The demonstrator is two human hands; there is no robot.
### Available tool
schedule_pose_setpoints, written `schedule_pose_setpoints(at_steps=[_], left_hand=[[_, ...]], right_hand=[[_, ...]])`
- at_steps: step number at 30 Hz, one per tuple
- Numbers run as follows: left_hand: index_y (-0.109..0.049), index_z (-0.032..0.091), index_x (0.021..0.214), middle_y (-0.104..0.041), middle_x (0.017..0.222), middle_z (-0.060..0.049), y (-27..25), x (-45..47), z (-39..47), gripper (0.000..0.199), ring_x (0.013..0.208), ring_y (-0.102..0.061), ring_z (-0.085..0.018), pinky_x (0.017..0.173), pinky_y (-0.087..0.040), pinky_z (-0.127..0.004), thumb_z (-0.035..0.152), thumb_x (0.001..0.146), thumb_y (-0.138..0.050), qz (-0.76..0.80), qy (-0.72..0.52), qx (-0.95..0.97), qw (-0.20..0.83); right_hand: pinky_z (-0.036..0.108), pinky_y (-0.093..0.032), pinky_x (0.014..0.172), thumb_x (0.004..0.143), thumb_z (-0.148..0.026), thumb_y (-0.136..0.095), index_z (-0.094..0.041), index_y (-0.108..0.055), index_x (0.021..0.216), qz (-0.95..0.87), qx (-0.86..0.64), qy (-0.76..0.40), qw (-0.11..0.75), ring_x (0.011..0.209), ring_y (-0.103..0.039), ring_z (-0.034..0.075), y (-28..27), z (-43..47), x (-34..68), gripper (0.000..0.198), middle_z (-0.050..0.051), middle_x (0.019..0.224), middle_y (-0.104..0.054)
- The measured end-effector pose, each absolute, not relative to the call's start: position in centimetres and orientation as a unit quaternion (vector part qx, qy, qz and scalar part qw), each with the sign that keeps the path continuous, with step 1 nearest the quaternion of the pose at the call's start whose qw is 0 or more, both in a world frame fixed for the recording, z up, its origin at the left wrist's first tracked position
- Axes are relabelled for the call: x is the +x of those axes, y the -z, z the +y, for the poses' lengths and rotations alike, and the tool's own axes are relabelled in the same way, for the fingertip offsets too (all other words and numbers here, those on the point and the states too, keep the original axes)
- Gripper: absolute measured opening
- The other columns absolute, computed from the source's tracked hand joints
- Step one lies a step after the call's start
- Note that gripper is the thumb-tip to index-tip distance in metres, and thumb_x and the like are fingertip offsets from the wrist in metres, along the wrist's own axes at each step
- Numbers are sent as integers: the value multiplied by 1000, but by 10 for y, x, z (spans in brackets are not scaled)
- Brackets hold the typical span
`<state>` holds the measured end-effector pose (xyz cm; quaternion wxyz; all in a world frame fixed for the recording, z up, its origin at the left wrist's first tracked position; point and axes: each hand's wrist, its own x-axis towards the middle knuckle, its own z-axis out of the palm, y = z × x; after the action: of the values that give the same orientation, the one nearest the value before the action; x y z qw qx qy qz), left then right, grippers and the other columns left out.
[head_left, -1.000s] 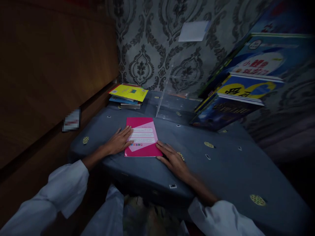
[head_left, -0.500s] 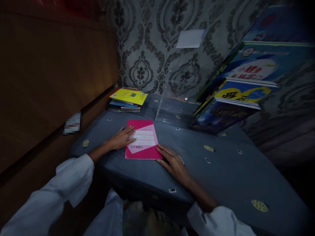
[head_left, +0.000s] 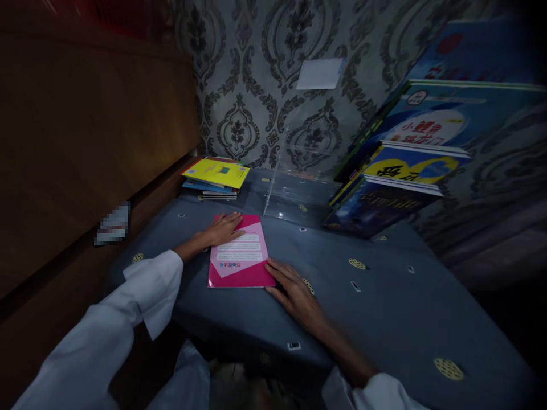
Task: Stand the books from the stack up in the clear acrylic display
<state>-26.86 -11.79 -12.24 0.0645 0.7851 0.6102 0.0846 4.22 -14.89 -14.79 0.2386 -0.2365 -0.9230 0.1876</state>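
Note:
A thin pink book (head_left: pixel 243 273) lies flat on the cloth-covered table, its printed text upside down to me. My left hand (head_left: pixel 224 229) rests flat across the book's upper left part, fingers stretched out and pointing right. Touching the lower right edge is my right hand (head_left: pixel 294 290), with its fingers extended over the corner and the thumb near the bottom edge. Neither hand is wrapped around anything.
A stack of books with a yellow one (head_left: pixel 217 172) on top stands at the back left. Behind the pink book is a clear acrylic rack (head_left: pixel 294 196), with several picture books (head_left: pixel 380 208) leaning in its right side. A wooden panel (head_left: pixel 94 114) borders the table's left.
My left hand has slid up the pink book toward its top edge. My right hand stays at the lower right corner. The whole view has shifted slightly.

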Motion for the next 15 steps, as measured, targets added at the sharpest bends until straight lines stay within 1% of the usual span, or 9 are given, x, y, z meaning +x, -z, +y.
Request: schedule_pose_setpoints(at_steps=[3,7,10,15], left_hand=[[-34,15,152,-30,160,-16,121,-257,-105,64,150,-27,-27,120,-23,-48,54,101,-32,598,-82,794,80],[-31,15,153,-28,161,-15,119,-241,-94,62,150,-25,-26,120,-22,-49,50,102,-31,578,-90,807,88],[-31,15,153,-29,161,-14,121,-235,-91,61,151,-23,-25,120,-20,-50,48,103,-30,568,-98,812,89],[-33,16,152,-31,160,-13,124,-233,-92,58,151,-23,-23,121,-19,-47,45,103,-30,560,-103,818,75]], right_hand=[[53,-44,112,96,-35,-56,-28,-50,145,-922,-236,-187,243,134,-52,27,149,-149,42,50,11,145,-55],[53,-43,112,97,-35,-55,-25,-51,144,-924,-232,-182,244,135,-51,27,150,-149,42,48,13,145,-55],[54,-43,112,97,-36,-55,-23,-52,143,-924,-228,-182,248,135,-51,28,151,-149,43,48,14,145,-55],[54,-43,112,97,-36,-55,-23,-50,144,-923,-227,-186,248,136,-51,28,149,-149,44,49,15,146,-54]])
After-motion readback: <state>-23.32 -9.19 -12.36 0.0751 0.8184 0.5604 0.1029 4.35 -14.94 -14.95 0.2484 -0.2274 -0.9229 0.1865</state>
